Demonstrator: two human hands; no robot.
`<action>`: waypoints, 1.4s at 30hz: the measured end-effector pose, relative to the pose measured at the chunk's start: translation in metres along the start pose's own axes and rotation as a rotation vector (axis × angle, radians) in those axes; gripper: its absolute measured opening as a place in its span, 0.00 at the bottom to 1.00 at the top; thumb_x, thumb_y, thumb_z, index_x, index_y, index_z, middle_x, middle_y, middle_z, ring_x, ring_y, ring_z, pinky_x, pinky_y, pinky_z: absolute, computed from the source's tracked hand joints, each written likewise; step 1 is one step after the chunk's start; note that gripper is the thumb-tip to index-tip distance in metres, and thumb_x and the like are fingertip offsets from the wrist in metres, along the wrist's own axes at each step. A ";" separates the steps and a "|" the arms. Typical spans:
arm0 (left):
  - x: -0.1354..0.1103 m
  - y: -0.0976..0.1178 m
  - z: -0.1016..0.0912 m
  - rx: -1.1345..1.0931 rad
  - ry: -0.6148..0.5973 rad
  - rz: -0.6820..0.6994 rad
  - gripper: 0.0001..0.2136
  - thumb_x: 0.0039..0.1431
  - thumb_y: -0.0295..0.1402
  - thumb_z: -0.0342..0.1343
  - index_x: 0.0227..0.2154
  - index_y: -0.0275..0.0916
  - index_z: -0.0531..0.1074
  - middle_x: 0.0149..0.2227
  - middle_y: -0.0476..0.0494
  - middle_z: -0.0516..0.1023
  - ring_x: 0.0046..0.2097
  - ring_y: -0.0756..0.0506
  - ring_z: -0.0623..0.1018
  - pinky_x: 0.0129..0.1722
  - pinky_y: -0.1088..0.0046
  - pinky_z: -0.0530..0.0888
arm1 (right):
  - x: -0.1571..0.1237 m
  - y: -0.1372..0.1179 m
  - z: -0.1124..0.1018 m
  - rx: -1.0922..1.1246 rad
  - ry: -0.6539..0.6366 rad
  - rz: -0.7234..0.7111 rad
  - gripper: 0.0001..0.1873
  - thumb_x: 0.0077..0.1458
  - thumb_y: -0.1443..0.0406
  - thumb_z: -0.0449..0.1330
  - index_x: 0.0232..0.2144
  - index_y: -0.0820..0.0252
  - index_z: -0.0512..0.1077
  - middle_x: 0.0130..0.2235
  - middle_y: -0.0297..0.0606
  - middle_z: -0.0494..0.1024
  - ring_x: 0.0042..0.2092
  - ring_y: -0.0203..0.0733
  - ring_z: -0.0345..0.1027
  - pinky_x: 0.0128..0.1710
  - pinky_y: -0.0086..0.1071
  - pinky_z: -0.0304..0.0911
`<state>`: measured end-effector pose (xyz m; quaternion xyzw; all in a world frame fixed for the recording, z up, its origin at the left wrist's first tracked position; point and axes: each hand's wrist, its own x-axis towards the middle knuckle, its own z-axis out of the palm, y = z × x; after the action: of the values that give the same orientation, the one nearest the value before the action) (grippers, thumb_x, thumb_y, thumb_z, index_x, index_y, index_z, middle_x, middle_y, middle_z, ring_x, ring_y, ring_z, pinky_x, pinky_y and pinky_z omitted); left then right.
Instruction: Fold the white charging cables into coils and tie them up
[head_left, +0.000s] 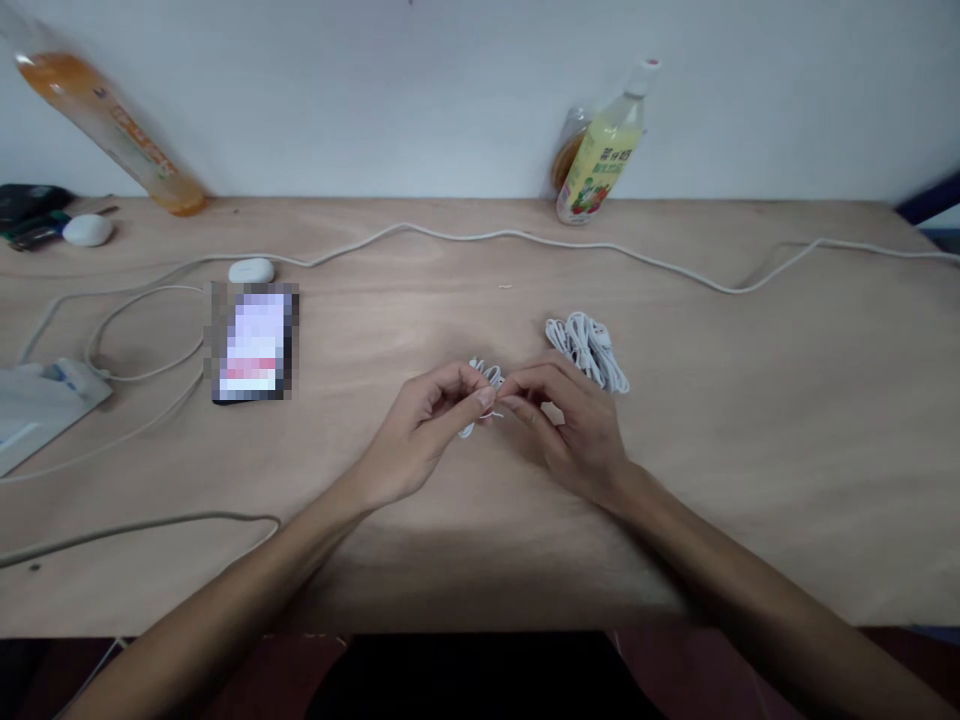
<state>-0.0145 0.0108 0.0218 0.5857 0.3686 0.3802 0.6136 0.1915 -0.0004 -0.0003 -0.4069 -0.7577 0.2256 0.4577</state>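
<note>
A small coiled white cable point(486, 372) is between my two hands, just above the middle of the wooden table. My left hand point(431, 420) is closed on it, thumb and fingers pinching near a thin white tie point(495, 414). The fingertips of my right hand point(574, 415) are pinched together right against the left thumb. Whatever the right fingers grip is too small to make out. Behind my right hand lies a bundle of several coiled white cables point(587, 350). A short white strip point(505, 287) rests on the table beyond my hands.
A phone point(259, 345) and a white case point(251, 271) lie to the left, near a white power strip point(49, 410). A long white cord point(510, 234) crosses the back. An orange drink bottle point(112, 130) and a yellow drink bottle point(604, 150) stand by the wall.
</note>
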 end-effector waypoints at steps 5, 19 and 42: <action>0.001 -0.004 0.000 -0.029 0.004 0.001 0.13 0.70 0.43 0.64 0.33 0.40 0.76 0.31 0.49 0.74 0.33 0.48 0.71 0.36 0.70 0.68 | -0.003 0.000 0.005 -0.001 0.023 0.050 0.07 0.73 0.66 0.62 0.38 0.51 0.77 0.36 0.35 0.80 0.35 0.42 0.70 0.33 0.36 0.66; 0.001 -0.004 -0.001 -0.052 -0.001 -0.041 0.13 0.67 0.44 0.65 0.33 0.40 0.76 0.32 0.48 0.73 0.34 0.47 0.70 0.36 0.69 0.67 | 0.000 -0.002 0.003 0.093 -0.014 0.060 0.08 0.72 0.68 0.62 0.39 0.51 0.76 0.38 0.34 0.81 0.37 0.42 0.72 0.36 0.37 0.67; 0.000 -0.003 0.004 -0.140 0.065 -0.042 0.10 0.69 0.40 0.65 0.35 0.39 0.77 0.33 0.49 0.79 0.35 0.49 0.77 0.39 0.71 0.73 | -0.001 -0.002 0.003 0.065 0.072 0.052 0.07 0.70 0.70 0.64 0.39 0.53 0.78 0.35 0.33 0.80 0.35 0.37 0.74 0.30 0.30 0.69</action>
<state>-0.0108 0.0087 0.0188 0.5211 0.3730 0.4108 0.6485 0.1881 -0.0016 -0.0010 -0.4193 -0.7221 0.2473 0.4915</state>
